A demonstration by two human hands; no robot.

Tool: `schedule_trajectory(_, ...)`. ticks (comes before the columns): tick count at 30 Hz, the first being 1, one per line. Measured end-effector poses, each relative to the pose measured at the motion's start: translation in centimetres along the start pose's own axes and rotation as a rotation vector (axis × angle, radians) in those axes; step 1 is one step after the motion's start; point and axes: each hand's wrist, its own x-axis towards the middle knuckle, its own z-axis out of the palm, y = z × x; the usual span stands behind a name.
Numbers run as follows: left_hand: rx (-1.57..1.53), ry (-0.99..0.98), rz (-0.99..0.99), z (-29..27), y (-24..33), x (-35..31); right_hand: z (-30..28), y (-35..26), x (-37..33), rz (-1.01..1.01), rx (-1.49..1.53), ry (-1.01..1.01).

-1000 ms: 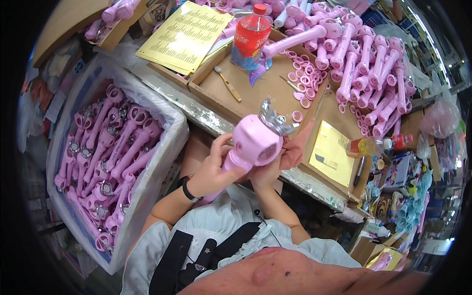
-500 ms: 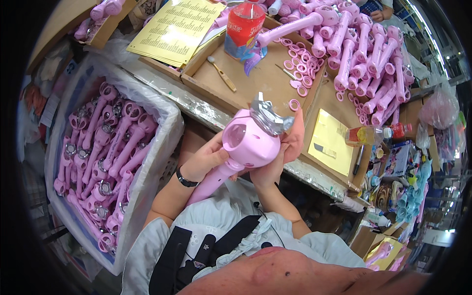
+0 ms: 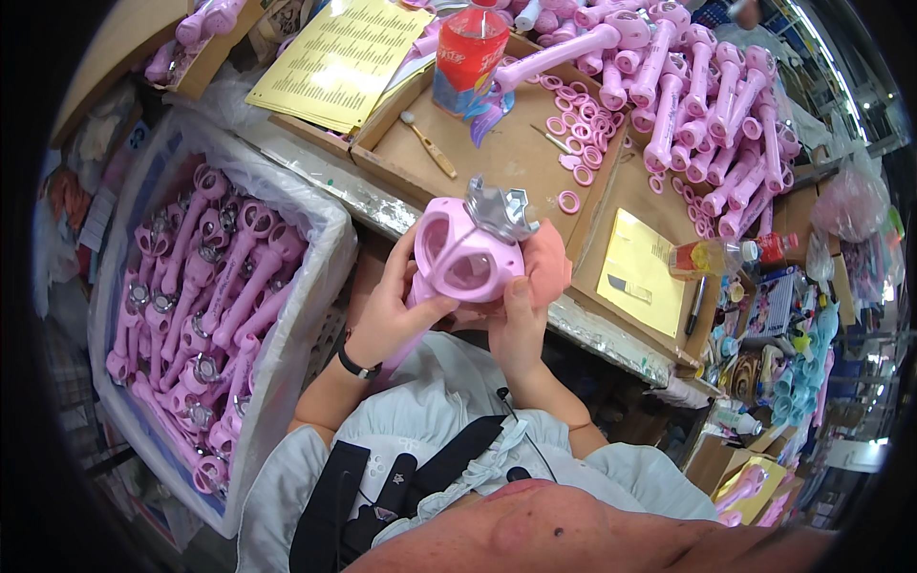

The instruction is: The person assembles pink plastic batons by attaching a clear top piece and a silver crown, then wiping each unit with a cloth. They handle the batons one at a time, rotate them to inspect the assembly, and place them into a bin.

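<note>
I'd steady the pink wand (image 3: pixel 476 241) w/ L, keep the orange cloth (image 3: pixel 546 263) flat on its shell & go easy nr the silver crown's (image 3: pixel 501 210) points. L hand (image 3: pixel 390 307): fingers curled round wand's head/neck. R hand (image 3: pixel 518 334): fingers closed on bunched cloth, thumb on shell, other tips hidden. Wand's held up by the table's (image 3: pixel 594 348) near edge, approx. mid-length.

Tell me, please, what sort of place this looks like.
It looks like an assembly workshop or small factory, judging by the lined bin full of pink wand-like pieces, the heap of similar pink handles, and the loose pink rings in a cardboard tray.
</note>
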Motion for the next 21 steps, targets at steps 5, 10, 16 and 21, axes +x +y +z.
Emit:
schedule_trajectory(5,0.291,0.049,0.157,0.4,0.1,-0.8,-0.3,-0.3,0.8,-0.126,-0.231,-0.113)
schedule_trajectory(10,0.365,0.063,0.206,0.4,0.3,-1.6,-0.4,0.0,1.5,-0.194,-0.3,-0.149)
schedule_trajectory(16,-0.223,-0.332,-0.325,-2.2,0.5,-0.3,-0.4,0.8,0.7,-0.329,-0.101,-0.021)
schedule_trajectory(21,-0.22,-0.34,-0.302,-2.4,-0.1,0.4,-1.3,0.9,1.1,-0.248,-0.455,0.193)
